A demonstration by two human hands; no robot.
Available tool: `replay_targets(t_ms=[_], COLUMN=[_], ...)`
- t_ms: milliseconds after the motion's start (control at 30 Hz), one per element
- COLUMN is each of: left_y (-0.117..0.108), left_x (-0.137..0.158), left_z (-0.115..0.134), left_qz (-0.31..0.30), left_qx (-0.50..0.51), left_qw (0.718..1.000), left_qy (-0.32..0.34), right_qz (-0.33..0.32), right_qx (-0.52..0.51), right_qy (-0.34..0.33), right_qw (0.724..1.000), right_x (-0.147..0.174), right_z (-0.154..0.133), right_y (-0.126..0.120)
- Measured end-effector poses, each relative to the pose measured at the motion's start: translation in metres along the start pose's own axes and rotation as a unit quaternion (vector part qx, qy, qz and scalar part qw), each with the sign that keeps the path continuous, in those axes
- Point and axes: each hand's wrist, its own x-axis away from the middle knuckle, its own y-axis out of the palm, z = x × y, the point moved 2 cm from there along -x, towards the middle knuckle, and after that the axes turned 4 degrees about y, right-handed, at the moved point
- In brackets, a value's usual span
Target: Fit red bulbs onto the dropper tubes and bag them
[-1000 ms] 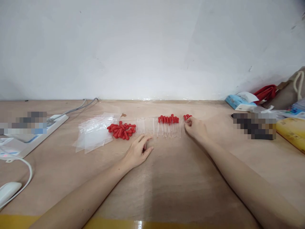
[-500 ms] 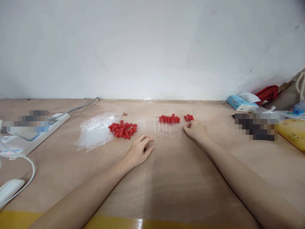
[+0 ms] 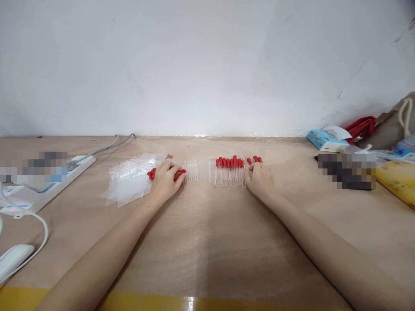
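Note:
A row of clear droppers with red bulbs point(image 3: 229, 169) lies near the back of the wooden table point(image 3: 207, 242). Left of it lie bare clear tubes point(image 3: 197, 171), then a pile of loose red bulbs point(image 3: 151, 173). My left hand point(image 3: 166, 180) rests on that pile with its fingers curled over the bulbs; whether it grips one is hidden. My right hand point(image 3: 257, 178) sits at the right end of the row, fingers closed around a few red-bulbed droppers point(image 3: 256, 159).
A stack of clear zip bags point(image 3: 129, 179) lies left of the bulbs. A white power strip point(image 3: 48, 183) with cables and a white mouse point(image 3: 13, 259) are at the far left. A tissue pack point(image 3: 326, 138), red bag, blurred dark object and yellow package crowd the right.
My left hand has moved from the table in front of the bare tubes up and left onto the pile of red bulbs. My right hand shifted slightly left at the row's end.

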Motion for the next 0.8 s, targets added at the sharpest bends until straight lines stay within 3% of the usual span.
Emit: replay_targets(t_ms=[133,300,567,800], left_y=[0.008,0.004,-0.013,-0.011], left_x=[0.003,0.002,-0.003,-0.001], left_z=[0.001,0.003,0.013,0.009], left_qz=[-0.045,-0.059,-0.005,-0.047], left_qx=[0.005,-0.022,-0.05,-0.03], left_qw=[0.999,0.998,0.999,0.998], left_qy=[0.012,0.006,-0.01,-0.042], right_qz=[0.011,-0.006,-0.034,-0.065], right_qx=[-0.019,-0.014,-0.073,-0.092], right_qy=[-0.054,-0.078,-0.098,-0.12], right_qw=[0.998,0.997,0.992,0.986], right_x=[0.014,0.021,0.024,0.027], right_z=[-0.015,-0.024,-0.024,-0.027], right_y=[-0.008,-0.018,-0.014,-0.015])
